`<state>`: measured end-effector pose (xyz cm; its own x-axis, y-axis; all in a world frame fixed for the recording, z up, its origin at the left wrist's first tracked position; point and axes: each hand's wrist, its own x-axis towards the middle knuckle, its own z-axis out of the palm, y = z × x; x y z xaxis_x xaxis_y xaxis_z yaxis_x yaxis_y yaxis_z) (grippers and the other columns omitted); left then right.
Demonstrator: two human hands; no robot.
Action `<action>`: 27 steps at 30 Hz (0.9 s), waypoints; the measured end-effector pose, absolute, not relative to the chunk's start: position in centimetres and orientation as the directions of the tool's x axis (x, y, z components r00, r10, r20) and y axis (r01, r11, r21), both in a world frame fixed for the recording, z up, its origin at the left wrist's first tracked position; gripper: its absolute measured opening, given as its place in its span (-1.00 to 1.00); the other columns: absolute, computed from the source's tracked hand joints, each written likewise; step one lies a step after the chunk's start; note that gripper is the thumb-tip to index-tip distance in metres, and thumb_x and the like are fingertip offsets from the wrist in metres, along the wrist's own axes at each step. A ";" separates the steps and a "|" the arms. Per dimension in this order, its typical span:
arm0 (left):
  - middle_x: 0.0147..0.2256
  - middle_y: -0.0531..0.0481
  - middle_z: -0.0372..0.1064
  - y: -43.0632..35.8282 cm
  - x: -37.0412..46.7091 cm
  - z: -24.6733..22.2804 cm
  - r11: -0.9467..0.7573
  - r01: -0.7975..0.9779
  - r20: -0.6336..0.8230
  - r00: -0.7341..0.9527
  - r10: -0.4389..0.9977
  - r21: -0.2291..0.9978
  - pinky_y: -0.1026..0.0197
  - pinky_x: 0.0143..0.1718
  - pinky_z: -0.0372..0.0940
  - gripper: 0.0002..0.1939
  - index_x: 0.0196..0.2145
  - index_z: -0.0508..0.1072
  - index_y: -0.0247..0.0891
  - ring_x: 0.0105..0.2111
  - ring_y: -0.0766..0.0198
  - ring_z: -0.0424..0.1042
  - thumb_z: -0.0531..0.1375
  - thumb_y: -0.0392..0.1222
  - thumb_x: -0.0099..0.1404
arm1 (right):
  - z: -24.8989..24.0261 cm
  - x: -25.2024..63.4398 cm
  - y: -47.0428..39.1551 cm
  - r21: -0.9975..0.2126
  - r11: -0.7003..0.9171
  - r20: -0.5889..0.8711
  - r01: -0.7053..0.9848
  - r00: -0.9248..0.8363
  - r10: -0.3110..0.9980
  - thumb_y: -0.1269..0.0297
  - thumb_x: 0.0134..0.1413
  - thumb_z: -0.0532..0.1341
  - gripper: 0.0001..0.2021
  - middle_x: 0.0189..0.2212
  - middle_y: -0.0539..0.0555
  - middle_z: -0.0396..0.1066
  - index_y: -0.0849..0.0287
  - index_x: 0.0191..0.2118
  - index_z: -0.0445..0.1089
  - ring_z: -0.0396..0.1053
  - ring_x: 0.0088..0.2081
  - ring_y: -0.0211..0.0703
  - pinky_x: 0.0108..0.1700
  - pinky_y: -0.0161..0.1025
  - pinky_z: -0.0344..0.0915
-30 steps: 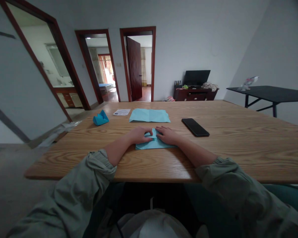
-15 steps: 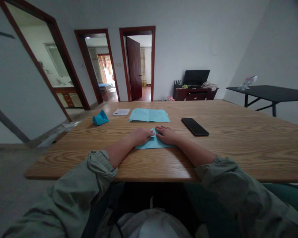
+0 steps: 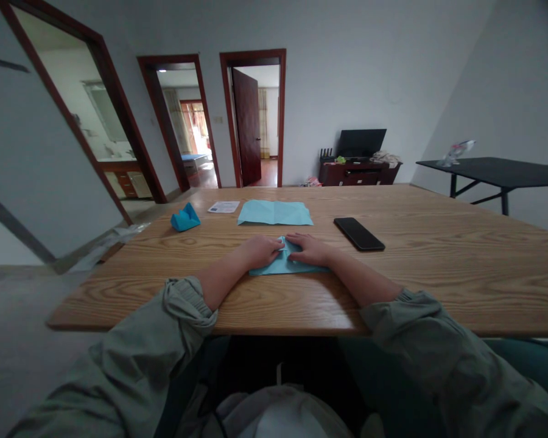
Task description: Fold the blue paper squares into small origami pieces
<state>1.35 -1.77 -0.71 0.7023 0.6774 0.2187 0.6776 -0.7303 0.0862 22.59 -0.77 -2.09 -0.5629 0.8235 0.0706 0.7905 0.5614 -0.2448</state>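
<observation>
A folded sheet of light blue paper (image 3: 285, 266) lies flat on the wooden table in front of me, with a small raised fold near its top. My left hand (image 3: 262, 249) is closed at the paper's left side, its thumb and fingers at the fold by the upper tip. On the right half, my right hand (image 3: 311, 248) rests with fingers stretched out and the thumb apart, pressing on the paper. Both hands cover parts of the sheet. Just beyond them lies a second light blue sheet (image 3: 275, 212), creased down its middle.
On the wooden table (image 3: 438, 261), a black phone (image 3: 358, 233) lies to the right. A darker blue folded paper shape (image 3: 185, 218) and a white printed card (image 3: 223, 207) are at the left. Behind stand a TV cabinet (image 3: 360, 174) and a black table (image 3: 497, 170).
My right hand's thumb has moved down and away from its fingers, showing more of the paper between the hands. My left hand has barely moved.
</observation>
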 end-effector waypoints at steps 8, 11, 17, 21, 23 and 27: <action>-0.07 -0.14 0.43 -2.6 1.8 -1.2 -0.723 0.690 0.282 0.702 0.653 -0.044 0.19 -0.11 0.28 -0.69 -0.01 0.37 -0.23 -0.11 0.14 0.42 0.00 -0.22 0.34 | -2.2 22.1 -1.4 -0.212 0.636 0.221 0.742 -0.598 0.771 0.15 0.05 0.11 -0.44 0.13 0.27 0.24 0.34 0.15 0.27 0.20 0.14 0.03 0.18 -0.13 0.06; -0.14 -0.12 0.45 -2.6 2.0 -1.7 -0.742 0.661 0.313 0.732 0.605 -0.112 0.20 -0.16 0.30 -0.74 -0.07 0.38 -0.24 -0.15 0.17 0.44 -0.01 -0.23 0.36 | -2.4 22.0 -1.3 -0.143 0.592 0.240 0.793 -0.553 0.798 0.14 0.13 0.04 -0.44 0.12 0.28 0.24 0.36 0.18 0.22 0.18 0.13 0.03 0.18 -0.12 0.03; -0.17 -0.10 0.45 -2.4 2.1 -1.7 -0.755 0.639 0.315 0.754 0.576 -0.149 0.20 -0.20 0.31 -0.77 -0.15 0.40 -0.25 -0.20 0.18 0.45 -0.01 -0.21 0.36 | -3.1 22.1 -0.7 -0.065 0.566 0.200 0.822 -0.545 0.814 0.08 0.21 -0.05 -0.44 0.17 0.25 0.17 0.27 0.24 0.13 0.09 0.18 0.04 0.18 -0.08 -0.01; -0.15 -0.10 0.45 -2.2 2.0 -1.6 -0.764 0.631 0.287 0.763 0.580 -0.134 0.19 -0.19 0.31 -0.75 -0.13 0.42 -0.24 -0.19 0.17 0.45 0.00 -0.19 0.35 | -3.4 22.2 -0.5 -0.052 0.553 0.181 0.832 -0.537 0.824 0.03 0.23 -0.09 -0.45 0.20 0.19 0.13 0.14 0.26 0.10 0.05 0.20 0.05 0.18 -0.04 -0.02; -0.15 -0.09 0.45 -2.0 1.8 -1.6 -0.780 0.614 0.274 0.777 0.567 -0.126 0.20 -0.17 0.30 -0.75 -0.14 0.43 -0.23 -0.18 0.17 0.45 0.00 -0.19 0.35 | -3.5 22.2 -0.4 -0.056 0.538 0.175 0.841 -0.522 0.835 0.01 0.24 -0.11 -0.45 0.22 0.18 0.11 0.12 0.26 0.09 0.04 0.21 0.06 0.18 -0.02 -0.02; -0.13 -0.07 0.45 -1.5 1.7 -1.9 -0.821 0.563 0.273 0.808 0.523 -0.095 0.21 -0.09 0.28 -0.76 -0.15 0.44 -0.21 -0.13 0.20 0.43 0.00 -0.23 0.34 | -3.4 22.3 0.0 -0.053 0.529 0.142 0.847 -0.518 0.843 0.02 0.26 -0.16 -0.46 0.25 0.16 0.06 0.10 0.27 0.07 0.01 0.23 0.06 0.19 0.01 -0.04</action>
